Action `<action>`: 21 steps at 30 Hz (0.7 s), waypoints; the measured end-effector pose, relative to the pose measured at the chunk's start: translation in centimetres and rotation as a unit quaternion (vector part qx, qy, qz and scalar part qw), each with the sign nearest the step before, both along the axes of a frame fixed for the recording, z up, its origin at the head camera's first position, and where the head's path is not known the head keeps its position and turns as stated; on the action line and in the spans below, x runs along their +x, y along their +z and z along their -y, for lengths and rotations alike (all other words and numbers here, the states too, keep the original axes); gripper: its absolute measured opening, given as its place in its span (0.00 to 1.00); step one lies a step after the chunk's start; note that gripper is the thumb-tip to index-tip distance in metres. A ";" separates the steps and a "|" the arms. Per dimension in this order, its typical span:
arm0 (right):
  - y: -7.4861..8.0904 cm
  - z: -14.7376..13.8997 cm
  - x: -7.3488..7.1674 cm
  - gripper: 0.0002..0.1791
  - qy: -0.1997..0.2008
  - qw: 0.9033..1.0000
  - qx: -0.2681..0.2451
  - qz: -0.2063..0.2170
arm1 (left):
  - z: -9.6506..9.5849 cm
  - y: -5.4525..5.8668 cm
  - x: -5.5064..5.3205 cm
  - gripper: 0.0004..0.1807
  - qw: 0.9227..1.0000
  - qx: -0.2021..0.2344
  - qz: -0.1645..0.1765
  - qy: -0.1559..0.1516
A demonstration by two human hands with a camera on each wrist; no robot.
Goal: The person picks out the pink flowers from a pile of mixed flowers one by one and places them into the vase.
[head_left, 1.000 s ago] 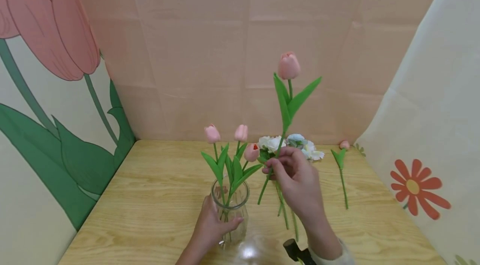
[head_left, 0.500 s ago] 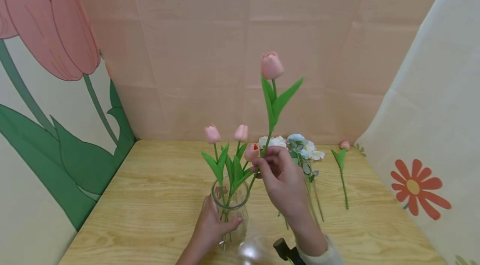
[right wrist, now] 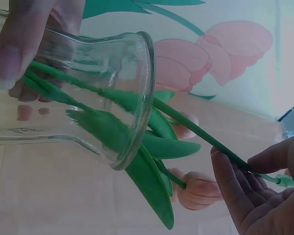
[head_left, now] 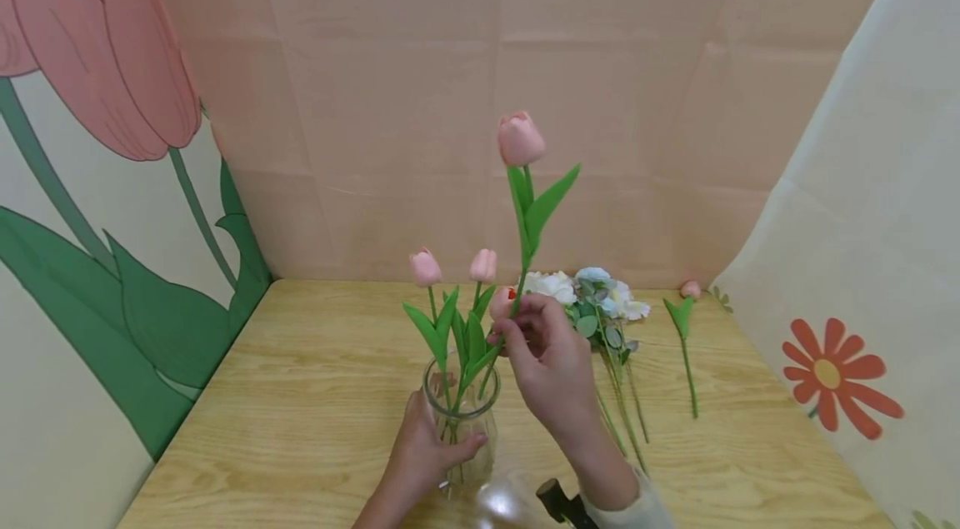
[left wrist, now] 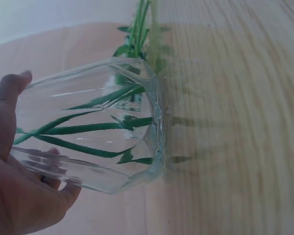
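A clear glass vase (head_left: 461,414) stands on the wooden table, gripped round its side by my left hand (head_left: 423,450). Pink tulips stand in it: one at left (head_left: 426,268), one behind (head_left: 483,265) and one partly hidden by my right hand (head_left: 555,366). That hand pinches the stem of a taller pink tulip (head_left: 534,221), held upright above the rim. In the right wrist view, the held stem (right wrist: 196,128) passes through the vase mouth. Through the glass in the left wrist view, several green stems (left wrist: 83,128) reach down to the vase's base.
White and pale blue flowers (head_left: 551,287) with long stems lie on the table behind and right of my right hand. Another pink tulip (head_left: 681,316) lies farther right. A pink cloth backdrop (head_left: 390,137) hangs at the back, with flower-printed sheets at both sides.
My right hand has carried the tall tulip left and slightly down, bringing its stem into the vase mouth. The left hand and vase have stayed put.
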State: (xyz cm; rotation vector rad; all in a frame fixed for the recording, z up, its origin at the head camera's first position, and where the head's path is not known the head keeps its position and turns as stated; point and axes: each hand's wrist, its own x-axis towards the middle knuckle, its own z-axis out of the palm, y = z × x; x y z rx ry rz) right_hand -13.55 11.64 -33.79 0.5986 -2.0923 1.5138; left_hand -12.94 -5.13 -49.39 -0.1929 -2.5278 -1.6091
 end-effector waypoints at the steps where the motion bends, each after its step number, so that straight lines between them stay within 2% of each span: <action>1: -0.1 0.0 0.0 0.11 -0.002 1.000 0.003 0.001 | 0.0 0.0 0.0 0.54 1.000 -0.002 -0.002 -0.001; 10: -0.6 0.4 0.3 0.10 -0.028 0.998 0.047 0.004 | 0.1 0.0 0.0 0.56 1.000 -0.009 -0.005 -0.004; 15: -0.8 0.5 0.3 0.10 -0.020 0.998 0.053 0.005 | 0.1 -0.1 0.0 0.57 1.000 -0.014 -0.003 -0.002; 21: -1.1 0.7 0.3 0.10 -0.008 0.998 0.050 0.026 | 0.1 0.1 0.0 0.57 1.000 -0.014 0.002 -0.004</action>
